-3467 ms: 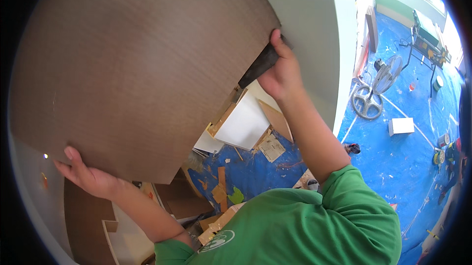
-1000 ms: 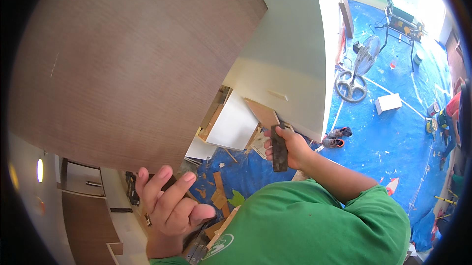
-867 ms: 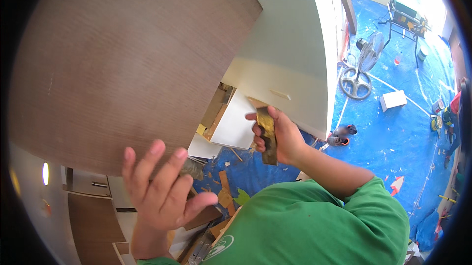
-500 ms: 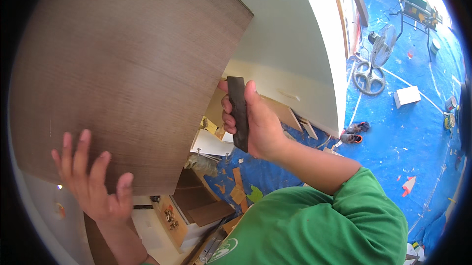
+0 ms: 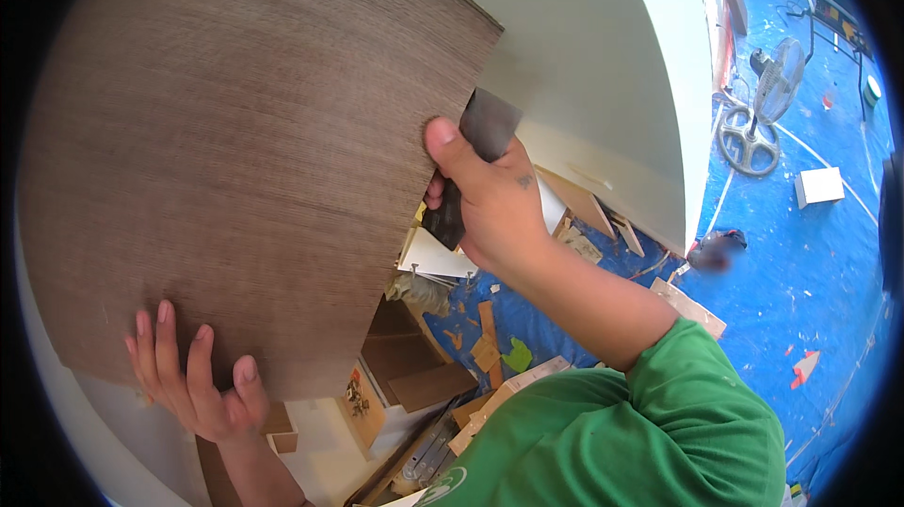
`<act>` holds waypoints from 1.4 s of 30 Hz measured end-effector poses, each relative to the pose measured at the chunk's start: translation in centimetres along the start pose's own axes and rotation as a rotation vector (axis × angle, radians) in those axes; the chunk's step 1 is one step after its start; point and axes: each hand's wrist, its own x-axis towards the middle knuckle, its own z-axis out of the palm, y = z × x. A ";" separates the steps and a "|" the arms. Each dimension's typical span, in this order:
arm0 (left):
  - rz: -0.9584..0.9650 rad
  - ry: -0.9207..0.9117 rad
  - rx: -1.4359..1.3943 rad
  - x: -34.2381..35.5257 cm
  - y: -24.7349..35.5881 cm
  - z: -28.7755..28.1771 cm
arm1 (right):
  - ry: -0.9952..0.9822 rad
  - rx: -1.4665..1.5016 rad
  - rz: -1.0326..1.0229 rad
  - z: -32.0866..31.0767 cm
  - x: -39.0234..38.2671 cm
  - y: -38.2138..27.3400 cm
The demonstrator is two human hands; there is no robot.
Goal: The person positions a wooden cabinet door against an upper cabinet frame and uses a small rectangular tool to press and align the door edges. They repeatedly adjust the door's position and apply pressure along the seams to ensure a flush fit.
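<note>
A large brown wood-grain panel (image 5: pixel 254 159) fills the left side of the view. My left hand (image 5: pixel 202 385) lies with spread fingers on its face near the lower edge, holding nothing. At the panel's right edge, my right hand (image 5: pixel 494 192) is closed around a dark grey strip (image 5: pixel 491 123) that looks like folded sandpaper. The strip lies along that edge, its upper end sticking out above my hand and its lower end below. My right thumb rests at the rim of the panel's face; the other fingers are mostly hidden behind the hand and panel.
A pale wall (image 5: pixel 603 64) stands right behind the panel. Blue sheeting (image 5: pixel 753 319) covers the floor, with scraps, a white box (image 5: pixel 819 187) and a fan (image 5: pixel 777 83) on it. Below the panel are brown boards (image 5: pixel 428 385) and an open drawer (image 5: pixel 365 403) with small hardware.
My right hand has turned over and brought the strip against the panel's edge, where before it was held upright, thumb up. My left hand stays near the panel's lower edge. The view has shifted.
</note>
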 end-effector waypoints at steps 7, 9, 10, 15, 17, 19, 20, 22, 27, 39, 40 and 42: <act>-0.021 0.007 0.023 -0.1 0.1 -0.2 | 0.056 0.185 0.223 -3.0 -0.3 1.3; -0.024 0.003 0.031 0.2 0.3 -0.2 | 0.011 0.203 0.267 -3.4 -0.8 1.5; -0.027 0.003 0.032 0.3 0.3 -0.2 | -0.011 0.247 0.271 -3.1 -1.6 1.4; -0.032 0.008 0.035 0.2 0.3 -0.1 | -0.226 0.116 0.183 -2.6 -4.7 2.1; -0.033 0.007 0.027 0.2 0.3 -0.1 | -0.267 0.109 0.167 -2.4 -5.1 2.3; -0.032 0.008 0.031 0.3 0.4 -0.1 | -0.275 0.104 0.164 -2.2 -5.4 2.8; -0.033 0.008 0.034 0.2 0.4 -0.1 | -0.283 0.108 0.186 -2.1 -5.4 2.8; -0.034 0.006 0.029 0.1 0.3 -0.1 | -0.299 0.117 0.232 -2.0 -5.6 2.5; -0.034 0.014 0.028 0.1 0.3 0.0 | -0.393 0.118 0.253 -2.1 -6.0 2.8; -0.044 0.004 0.039 0.2 0.4 -0.1 | -0.507 -0.147 0.105 -2.9 -5.2 2.5; -0.044 0.008 0.038 0.2 0.4 -0.1 | -0.527 -0.148 0.085 -3.0 -5.2 2.6; -0.044 0.009 0.038 0.2 0.4 -0.1 | -0.527 -0.152 0.087 -3.1 -5.2 2.4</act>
